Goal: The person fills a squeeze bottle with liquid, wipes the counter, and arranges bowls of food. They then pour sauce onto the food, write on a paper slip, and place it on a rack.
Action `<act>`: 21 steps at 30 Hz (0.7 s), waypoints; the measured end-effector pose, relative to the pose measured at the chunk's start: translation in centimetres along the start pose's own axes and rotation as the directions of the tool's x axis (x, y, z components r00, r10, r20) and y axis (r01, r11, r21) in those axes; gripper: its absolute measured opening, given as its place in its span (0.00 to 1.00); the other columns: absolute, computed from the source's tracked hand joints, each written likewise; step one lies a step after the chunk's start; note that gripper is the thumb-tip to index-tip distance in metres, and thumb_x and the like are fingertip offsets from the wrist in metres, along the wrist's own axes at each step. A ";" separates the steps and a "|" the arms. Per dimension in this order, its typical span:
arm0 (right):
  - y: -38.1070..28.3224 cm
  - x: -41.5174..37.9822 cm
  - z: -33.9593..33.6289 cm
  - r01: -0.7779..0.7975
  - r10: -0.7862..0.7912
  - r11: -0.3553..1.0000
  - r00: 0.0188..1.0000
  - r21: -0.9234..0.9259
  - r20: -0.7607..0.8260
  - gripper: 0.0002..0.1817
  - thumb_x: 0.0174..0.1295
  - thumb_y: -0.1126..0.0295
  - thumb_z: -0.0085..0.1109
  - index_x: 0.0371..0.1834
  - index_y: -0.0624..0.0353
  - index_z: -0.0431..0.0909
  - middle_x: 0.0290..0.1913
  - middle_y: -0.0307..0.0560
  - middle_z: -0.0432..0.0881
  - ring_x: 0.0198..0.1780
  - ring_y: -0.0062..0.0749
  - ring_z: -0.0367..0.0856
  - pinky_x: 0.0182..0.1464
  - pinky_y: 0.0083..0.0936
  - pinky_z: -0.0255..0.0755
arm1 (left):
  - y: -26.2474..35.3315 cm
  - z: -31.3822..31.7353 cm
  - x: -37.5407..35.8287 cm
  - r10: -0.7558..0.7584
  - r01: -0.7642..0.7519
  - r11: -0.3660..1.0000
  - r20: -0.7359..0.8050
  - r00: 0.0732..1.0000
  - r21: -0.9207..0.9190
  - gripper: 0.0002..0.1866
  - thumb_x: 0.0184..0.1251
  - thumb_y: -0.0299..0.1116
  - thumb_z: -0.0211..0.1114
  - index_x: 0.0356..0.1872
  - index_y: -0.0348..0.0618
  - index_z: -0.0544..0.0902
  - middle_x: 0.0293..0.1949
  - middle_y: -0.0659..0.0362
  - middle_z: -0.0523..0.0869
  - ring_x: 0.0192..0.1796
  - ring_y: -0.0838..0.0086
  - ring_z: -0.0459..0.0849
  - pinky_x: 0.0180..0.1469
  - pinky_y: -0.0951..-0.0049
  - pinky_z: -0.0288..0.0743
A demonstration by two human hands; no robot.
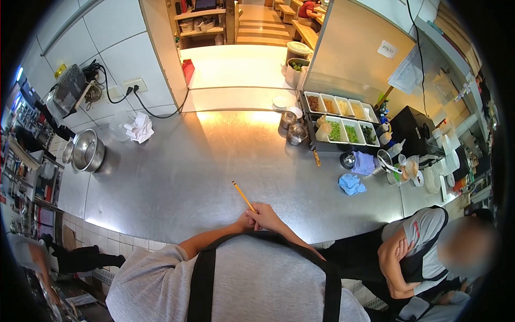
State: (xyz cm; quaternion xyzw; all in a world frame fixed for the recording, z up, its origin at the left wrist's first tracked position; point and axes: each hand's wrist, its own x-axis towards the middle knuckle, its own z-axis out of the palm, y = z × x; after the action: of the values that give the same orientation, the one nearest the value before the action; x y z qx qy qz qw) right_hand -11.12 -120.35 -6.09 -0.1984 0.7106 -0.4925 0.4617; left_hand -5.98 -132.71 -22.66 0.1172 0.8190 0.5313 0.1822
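A yellow pencil slants up and to the left, its dark end pointing away from me over the steel worktop. My right hand is closed around its lower part. Close against it, my left hand meets the right at the counter's near edge. Most of the left fingers are hidden, so their grip cannot be made out.
Metal bowls and a crumpled white cloth lie on the left. To the right are white ingredient trays, a blue cloth and a purple cloth. A person with folded arms stands at my right.
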 end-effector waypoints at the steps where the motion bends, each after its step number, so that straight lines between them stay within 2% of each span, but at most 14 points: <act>1: -0.2 -0.2 0.0 0.001 -0.001 1.000 1.000 -0.003 -0.003 0.12 0.72 0.65 0.52 0.37 0.62 0.78 0.22 0.41 0.80 0.16 0.21 0.78 0.16 0.16 0.69 | 0.3 -0.1 -0.1 0.012 -0.011 0.998 -0.010 1.000 0.060 0.05 0.50 0.36 0.65 0.25 0.49 0.82 0.31 0.60 0.83 0.41 0.69 0.80 0.46 0.67 0.73; 4: -0.2 -0.2 0.0 -0.006 0.006 1.000 1.000 0.007 -0.008 0.12 0.72 0.65 0.53 0.37 0.62 0.78 0.22 0.41 0.80 0.17 0.21 0.78 0.17 0.16 0.69 | 2.6 -0.5 -0.7 0.088 -0.060 0.948 -0.078 0.993 0.311 0.06 0.51 0.37 0.65 0.27 0.48 0.82 0.33 0.60 0.83 0.43 0.69 0.80 0.48 0.67 0.73; 7: -0.1 -0.3 0.1 -0.010 0.010 1.000 1.000 0.013 -0.004 0.12 0.72 0.65 0.53 0.38 0.62 0.78 0.23 0.41 0.80 0.17 0.20 0.78 0.17 0.16 0.69 | -3.6 2.5 1.5 0.165 -0.110 0.900 -0.094 0.982 0.423 0.06 0.52 0.37 0.64 0.28 0.49 0.82 0.34 0.59 0.84 0.43 0.68 0.80 0.49 0.67 0.72; 13: 0.2 0.0 -0.1 -0.004 0.004 1.000 1.000 0.020 0.006 0.11 0.72 0.65 0.53 0.38 0.62 0.78 0.23 0.41 0.80 0.18 0.20 0.78 0.17 0.15 0.69 | -4.9 2.9 1.7 0.231 -0.178 0.866 -0.058 0.971 0.467 0.08 0.52 0.40 0.63 0.30 0.51 0.83 0.37 0.59 0.84 0.48 0.67 0.80 0.54 0.64 0.70; 18: 0.1 0.0 0.0 -0.018 0.018 0.999 1.000 0.030 -0.001 0.11 0.72 0.65 0.53 0.37 0.62 0.78 0.23 0.40 0.80 0.18 0.19 0.79 0.17 0.15 0.69 | 0.8 -0.6 -0.6 0.135 -0.130 0.988 -0.067 0.989 0.082 0.12 0.53 0.42 0.63 0.35 0.50 0.84 0.42 0.57 0.84 0.51 0.65 0.79 0.56 0.63 0.70; 21: 0.2 0.1 0.0 -0.024 0.024 0.999 1.000 0.035 0.001 0.11 0.71 0.65 0.53 0.37 0.61 0.78 0.23 0.40 0.80 0.18 0.19 0.79 0.17 0.15 0.69 | 0.4 -0.6 -0.9 0.113 -0.124 0.982 -0.082 0.990 -0.145 0.12 0.53 0.42 0.63 0.37 0.49 0.84 0.43 0.57 0.84 0.52 0.64 0.79 0.56 0.63 0.70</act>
State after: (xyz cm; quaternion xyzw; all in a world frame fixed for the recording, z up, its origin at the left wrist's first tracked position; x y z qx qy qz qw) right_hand -11.11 -120.34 -6.33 -0.1818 0.7039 -0.4995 0.4712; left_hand -5.37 -133.38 -21.87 0.1319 0.7747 0.6050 0.1282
